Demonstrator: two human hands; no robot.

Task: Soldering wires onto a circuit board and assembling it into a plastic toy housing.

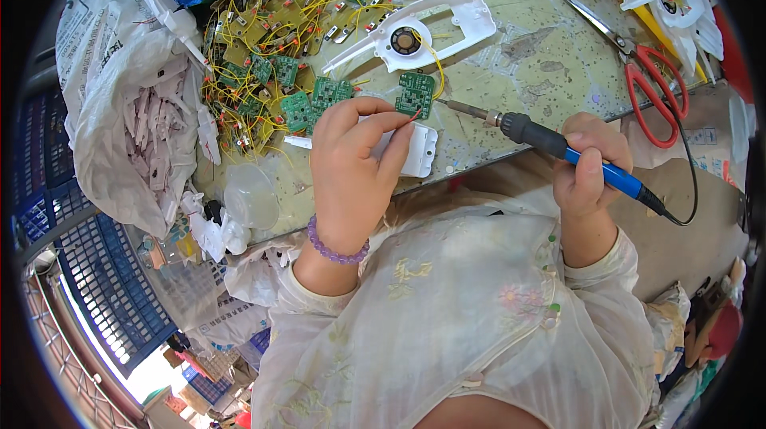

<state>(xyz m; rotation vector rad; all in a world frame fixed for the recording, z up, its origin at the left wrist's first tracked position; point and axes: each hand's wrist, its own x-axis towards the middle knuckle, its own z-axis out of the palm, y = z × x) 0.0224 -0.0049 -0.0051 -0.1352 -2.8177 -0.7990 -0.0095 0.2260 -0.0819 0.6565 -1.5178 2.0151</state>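
My right hand (590,162) is closed around the blue handle of a soldering iron (538,135). Its metal tip points left, close to a green circuit board (416,95). With thumb and forefinger pinched, my left hand (355,162) holds a thin red wire (416,115) at the lower edge of that board. A yellow wire links the board to a round speaker in a white plastic housing (467,22) lying just beyond. Partly hidden by my left hand, a white plastic cover (420,154) lies at the table's near edge.
Left of my hands sits a tangled heap of circuit boards (255,70) with yellow wires. A white plastic bag (104,54) holds many small white parts. Red-handled scissors (650,82) lie at the right, near the iron's black cord (696,181). A clear plastic cup (251,196) stands front left.
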